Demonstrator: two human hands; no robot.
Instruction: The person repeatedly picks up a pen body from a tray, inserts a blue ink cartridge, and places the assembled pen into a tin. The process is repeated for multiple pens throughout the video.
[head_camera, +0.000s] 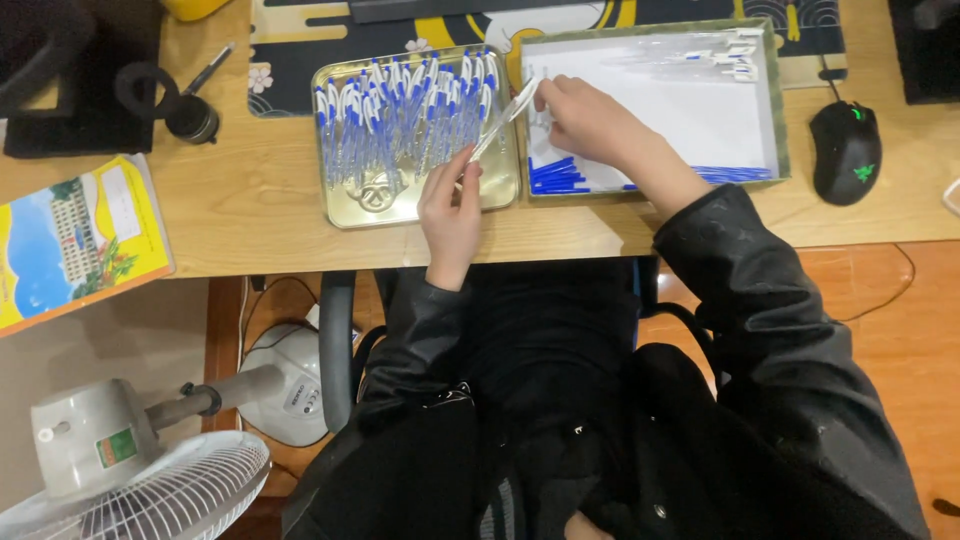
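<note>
On the wooden desk (250, 200), the left hand (450, 205) and right hand (590, 120) are both pinching one clear, slim pen barrel (505, 115), slanting over the gold tray (420, 205).

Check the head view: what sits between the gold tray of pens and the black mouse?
In the head view, the white-lined box lies between the gold tray and the black mouse. The right hand reaches into it; blue refills line its near edge.

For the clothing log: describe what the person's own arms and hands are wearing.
Both arms are covered by long sleeves of a dark, almost black jacket with a slight sheen, creased at the elbows. The left sleeve ends at the wrist, as does the right sleeve. The left hand and right hand are bare: no gloves, rings or watch visible.
</note>
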